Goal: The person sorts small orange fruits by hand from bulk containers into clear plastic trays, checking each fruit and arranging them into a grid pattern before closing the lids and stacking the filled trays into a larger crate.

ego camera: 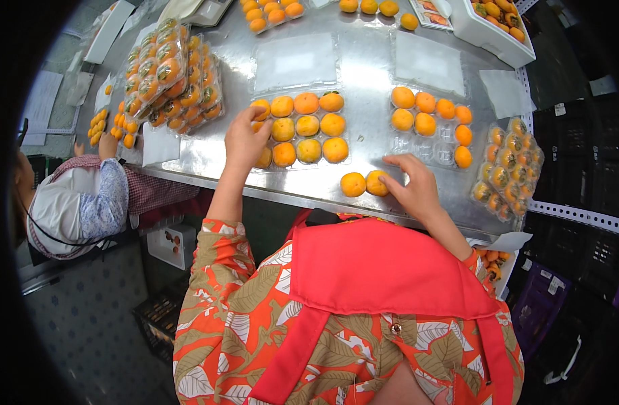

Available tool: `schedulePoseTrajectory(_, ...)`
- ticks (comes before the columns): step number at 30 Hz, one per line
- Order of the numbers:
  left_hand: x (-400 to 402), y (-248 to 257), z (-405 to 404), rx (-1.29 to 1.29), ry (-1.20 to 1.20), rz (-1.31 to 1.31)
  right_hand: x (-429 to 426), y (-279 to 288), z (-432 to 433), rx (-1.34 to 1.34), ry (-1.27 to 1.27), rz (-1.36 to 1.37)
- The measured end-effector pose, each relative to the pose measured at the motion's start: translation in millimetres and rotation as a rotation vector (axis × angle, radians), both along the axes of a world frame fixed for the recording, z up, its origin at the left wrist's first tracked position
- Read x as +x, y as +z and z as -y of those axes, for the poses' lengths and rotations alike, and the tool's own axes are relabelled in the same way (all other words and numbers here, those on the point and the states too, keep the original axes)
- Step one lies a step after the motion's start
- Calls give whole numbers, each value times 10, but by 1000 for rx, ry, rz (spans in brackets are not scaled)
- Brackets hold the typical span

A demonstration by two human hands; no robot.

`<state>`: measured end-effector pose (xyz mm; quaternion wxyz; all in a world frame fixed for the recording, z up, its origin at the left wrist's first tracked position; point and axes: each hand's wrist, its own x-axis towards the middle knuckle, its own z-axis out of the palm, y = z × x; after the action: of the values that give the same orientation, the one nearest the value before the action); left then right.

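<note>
On the metal table, a clear plastic tray of persimmons lies before me, its lid folded back. My left hand is at the tray's left column, fingers around a persimmon in the far corner; whether it grips the fruit is unclear. My right hand touches the right one of two loose persimmons near the table's front edge, fingers apart. Right of centre, a second clear tray holds persimmons along its far row and right side, with several bare cups; its lid also lies open.
Stacked packs of persimmons stand at the left and right. A white foam box of fruit is at the far right, and a scale at the far left. A co-worker works at the left. Another fruit box sits below right.
</note>
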<state>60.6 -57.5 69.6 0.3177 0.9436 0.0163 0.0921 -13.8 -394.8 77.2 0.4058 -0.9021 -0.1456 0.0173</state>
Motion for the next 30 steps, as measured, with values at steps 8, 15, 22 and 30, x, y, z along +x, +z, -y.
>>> schedulePoseTrajectory(8, -165, -89, -227, 133, -104, -25, 1141, 159, -864, 4, 201, 239)
schedulePoseTrajectory(15, -104, -133, -181, 254, 8, -127, 1610, -220, -1516, -346, 273, 134)
schedulePoseTrajectory(22, -49, -316, -275, 123, -12, -47, 1585, -261, -1566, -347, 244, 161)
schedulePoseTrajectory(30, -85, -178, -465, -618, 64, -206, 1461, 103, -1019, 296, 47, -8)
